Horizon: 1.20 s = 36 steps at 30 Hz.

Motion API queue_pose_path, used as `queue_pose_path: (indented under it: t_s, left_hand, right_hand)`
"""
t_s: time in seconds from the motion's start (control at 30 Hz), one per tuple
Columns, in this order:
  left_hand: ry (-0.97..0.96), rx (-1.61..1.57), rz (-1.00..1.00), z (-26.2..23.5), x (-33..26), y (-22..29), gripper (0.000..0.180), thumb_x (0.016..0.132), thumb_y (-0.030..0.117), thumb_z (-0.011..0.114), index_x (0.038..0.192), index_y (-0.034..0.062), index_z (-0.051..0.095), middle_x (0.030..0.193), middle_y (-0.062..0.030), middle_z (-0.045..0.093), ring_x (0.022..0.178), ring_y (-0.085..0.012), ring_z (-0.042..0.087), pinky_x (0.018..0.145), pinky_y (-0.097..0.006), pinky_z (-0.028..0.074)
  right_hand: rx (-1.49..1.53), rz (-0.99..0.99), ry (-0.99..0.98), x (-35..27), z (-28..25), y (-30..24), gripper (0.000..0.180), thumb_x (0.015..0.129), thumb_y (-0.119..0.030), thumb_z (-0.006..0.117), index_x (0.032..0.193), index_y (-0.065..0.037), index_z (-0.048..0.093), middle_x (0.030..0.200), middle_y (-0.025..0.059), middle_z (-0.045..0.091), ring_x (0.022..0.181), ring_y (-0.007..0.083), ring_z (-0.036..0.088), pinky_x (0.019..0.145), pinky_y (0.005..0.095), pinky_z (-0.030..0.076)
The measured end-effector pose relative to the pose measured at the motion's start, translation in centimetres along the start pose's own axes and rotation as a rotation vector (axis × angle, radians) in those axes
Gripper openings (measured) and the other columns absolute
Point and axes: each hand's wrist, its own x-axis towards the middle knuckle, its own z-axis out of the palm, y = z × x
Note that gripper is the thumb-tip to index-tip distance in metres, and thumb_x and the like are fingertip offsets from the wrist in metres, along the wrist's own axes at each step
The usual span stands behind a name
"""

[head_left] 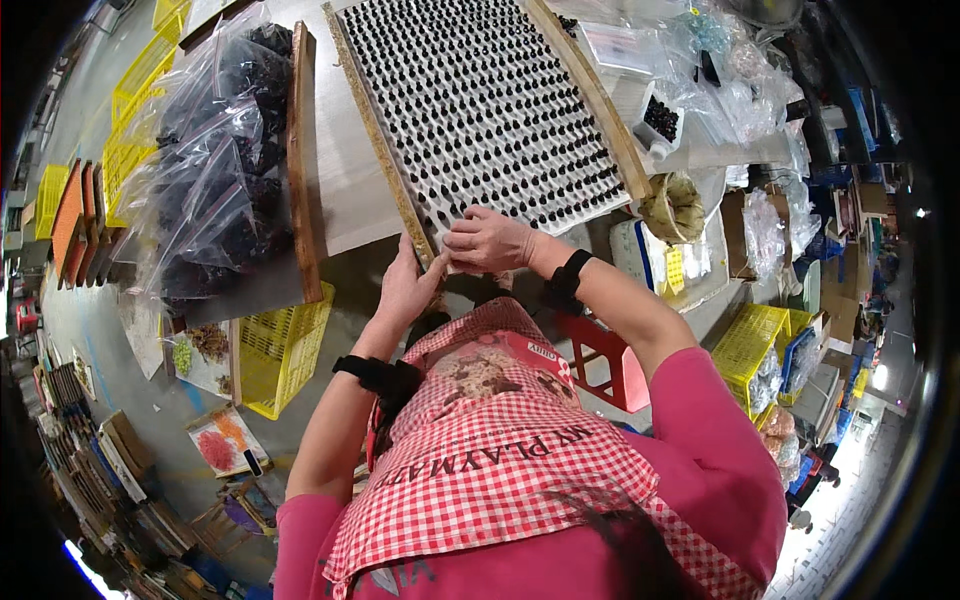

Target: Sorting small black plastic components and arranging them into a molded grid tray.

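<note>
In front of me lies a long wooden-railed tray (352,75) bearing rows of small dark drop-shaped pieces (490,110) on a white surface. Its near left corner is where both hands meet. My left hand (404,284) is closed around the end of the left rail, thumb toward the right hand. Over the near edge, beside the closest row, my right hand (490,240) has its fingers bent and pressed together. Whatever it pinches is too small or hidden to make out.
Left of the tray, clear bags of dark pieces (225,170) fill a wood-edged board. To the right stand a container of dark beads (660,120), a round tan pot (672,208) and plastic bags (750,90). A red stool (605,365) and yellow crates (285,350) are below.
</note>
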Motion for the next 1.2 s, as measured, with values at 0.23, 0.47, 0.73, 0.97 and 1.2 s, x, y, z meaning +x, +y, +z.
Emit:
queue_pose_path:
  t_s: [0.23, 0.47, 0.73, 0.97, 1.2]
  left_hand:
    - [0.006, -0.065, -0.032, 0.7, 0.5, -0.2, 0.064, 0.08, 0.023, 0.06, 0.134, 0.0006, 0.033, 0.093, -0.0255, 0.064, 0.087, -0.0407, 0.064, 0.076, -0.045, 0.05]
    - [0.084, -0.1, -0.013, 1.6, 0.8, -1.4, 0.055, 0.077, 0.018, 0.06, 0.125, 0.0001, 0.04, 0.09, -0.0238, 0.064, 0.085, -0.039, 0.064, 0.074, -0.044, 0.051]
    - [0.111, -0.257, 0.001, 1.8, 0.0, -0.1, 0.064, 0.075, 0.013, 0.058, 0.135, 0.0024, 0.036, 0.095, -0.0205, 0.062, 0.085, -0.0301, 0.064, 0.076, -0.037, 0.05]
    - [0.075, -0.262, -0.084, 2.4, -1.2, -0.4, 0.068, 0.077, 0.011, 0.057, 0.139, 0.0021, 0.03, 0.102, -0.0209, 0.061, 0.089, -0.0296, 0.064, 0.079, -0.037, 0.05]
    - [0.088, -0.168, -0.162, 2.8, -1.6, -0.1, 0.067, 0.079, 0.007, 0.055, 0.14, 0.0019, 0.029, 0.105, -0.0125, 0.057, 0.087, -0.017, 0.059, 0.075, -0.031, 0.05]
  right_hand:
    - [-0.03, 0.005, -0.087, -1.0, -0.4, 0.4, 0.022, 0.082, -0.029, 0.064, 0.094, -0.012, 0.058, 0.098, 0.0004, 0.054, 0.089, 0.0157, 0.052, 0.076, 0.032, 0.042]
    - [-0.057, -0.038, -0.044, -1.1, 0.2, 0.7, 0.022, 0.08, -0.028, 0.063, 0.092, -0.011, 0.057, 0.089, 0.0, 0.052, 0.085, 0.0154, 0.052, 0.075, 0.0311, 0.041]
    - [0.007, -0.059, 0.028, -0.8, 0.2, 0.7, 0.018, 0.083, -0.031, 0.058, 0.083, -0.013, 0.054, 0.08, 0.0003, 0.05, 0.081, 0.0157, 0.052, 0.071, 0.0311, 0.04]
    - [0.017, -0.045, 0.017, -0.8, -1.1, 0.1, 0.019, 0.086, -0.033, 0.058, 0.09, -0.014, 0.057, 0.088, 0.0012, 0.053, 0.086, 0.0161, 0.053, 0.074, 0.0342, 0.038]
    - [0.04, -0.121, 0.012, -1.4, -1.0, 0.6, 0.021, 0.088, -0.033, 0.056, 0.098, -0.015, 0.052, 0.097, 0.0068, 0.051, 0.092, 0.0206, 0.052, 0.072, 0.0318, 0.043]
